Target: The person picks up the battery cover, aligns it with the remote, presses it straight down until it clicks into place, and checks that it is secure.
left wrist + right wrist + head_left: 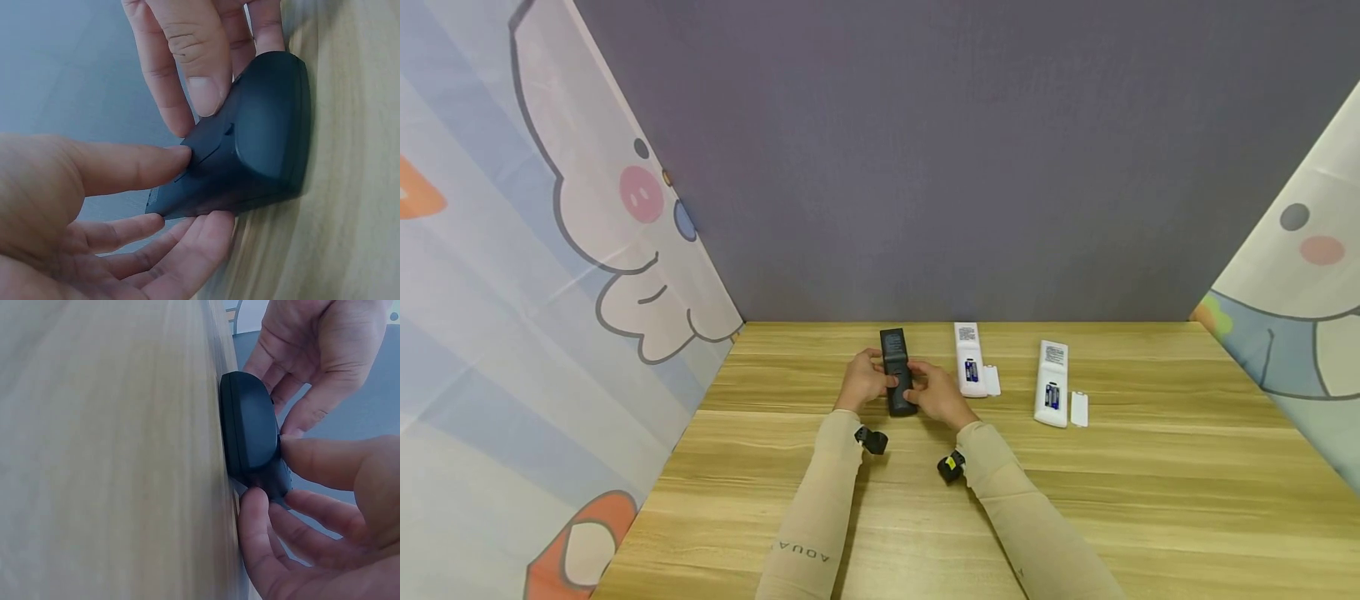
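A black remote control point(893, 343) lies back side up on the wooden table, its battery cover point(209, 134) fitted in the back. My left hand point(861, 383) grips its left edge, fingers along the side and thumb on the cover. From the right side, my right hand point(942, 395) holds it too. The right thumb point(322, 461) presses on the back near the rounded lower end point(253, 419), with the fingers curled against the side. The two thumbs sit close together over the cover area.
To the right lie two white remotes, a nearer-to-hand one point(967, 340) and a farther one point(1052, 367), battery bays uncovered with blue batteries point(1052, 397) inside. Their white covers point(993, 381) lie beside them. A grey panel point(925, 167) rises behind the table point(1150, 500).
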Motion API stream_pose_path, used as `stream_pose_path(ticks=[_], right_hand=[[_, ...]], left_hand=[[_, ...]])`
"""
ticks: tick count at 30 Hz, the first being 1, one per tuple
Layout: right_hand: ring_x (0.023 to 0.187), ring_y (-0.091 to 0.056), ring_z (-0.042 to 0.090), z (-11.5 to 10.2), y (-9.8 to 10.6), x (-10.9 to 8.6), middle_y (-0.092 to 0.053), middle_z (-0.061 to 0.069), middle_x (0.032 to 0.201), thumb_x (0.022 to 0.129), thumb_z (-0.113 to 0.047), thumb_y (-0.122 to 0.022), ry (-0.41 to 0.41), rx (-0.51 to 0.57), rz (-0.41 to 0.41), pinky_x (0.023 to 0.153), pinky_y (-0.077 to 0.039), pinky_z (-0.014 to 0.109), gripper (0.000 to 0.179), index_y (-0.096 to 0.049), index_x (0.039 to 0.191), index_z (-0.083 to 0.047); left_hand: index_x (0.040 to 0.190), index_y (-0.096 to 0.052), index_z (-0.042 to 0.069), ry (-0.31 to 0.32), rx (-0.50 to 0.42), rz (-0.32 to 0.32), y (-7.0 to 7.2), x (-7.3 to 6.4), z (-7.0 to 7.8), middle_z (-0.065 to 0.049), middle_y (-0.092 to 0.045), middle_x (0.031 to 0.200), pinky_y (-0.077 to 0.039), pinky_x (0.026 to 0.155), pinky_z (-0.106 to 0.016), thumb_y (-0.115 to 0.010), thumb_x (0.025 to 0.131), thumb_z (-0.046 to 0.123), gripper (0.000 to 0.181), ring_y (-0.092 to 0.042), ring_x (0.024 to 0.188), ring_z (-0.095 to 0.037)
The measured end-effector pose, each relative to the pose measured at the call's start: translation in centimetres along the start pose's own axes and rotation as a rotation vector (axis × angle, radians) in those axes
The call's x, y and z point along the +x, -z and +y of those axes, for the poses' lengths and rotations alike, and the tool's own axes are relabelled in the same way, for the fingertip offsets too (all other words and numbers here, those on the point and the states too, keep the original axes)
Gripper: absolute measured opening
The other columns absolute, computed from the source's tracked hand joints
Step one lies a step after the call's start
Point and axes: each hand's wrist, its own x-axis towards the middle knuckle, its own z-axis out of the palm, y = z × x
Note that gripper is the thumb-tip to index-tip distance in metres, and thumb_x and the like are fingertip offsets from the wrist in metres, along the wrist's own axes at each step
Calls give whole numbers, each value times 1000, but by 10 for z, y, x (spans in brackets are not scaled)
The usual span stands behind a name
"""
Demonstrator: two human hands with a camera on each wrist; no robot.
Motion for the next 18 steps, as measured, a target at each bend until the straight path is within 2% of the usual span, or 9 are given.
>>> stream_pose_path(ticks=[18], right_hand=[[108, -69, 28, 3, 0, 0, -62, 17, 143, 96, -10, -70, 6, -78, -22, 87, -57, 40, 56, -53, 149, -5]], left_hand=[[146, -51, -1, 5, 66, 29, -4, 1, -1, -21, -71, 110, -61, 73, -35, -78, 86, -1, 66, -74, 87, -27]])
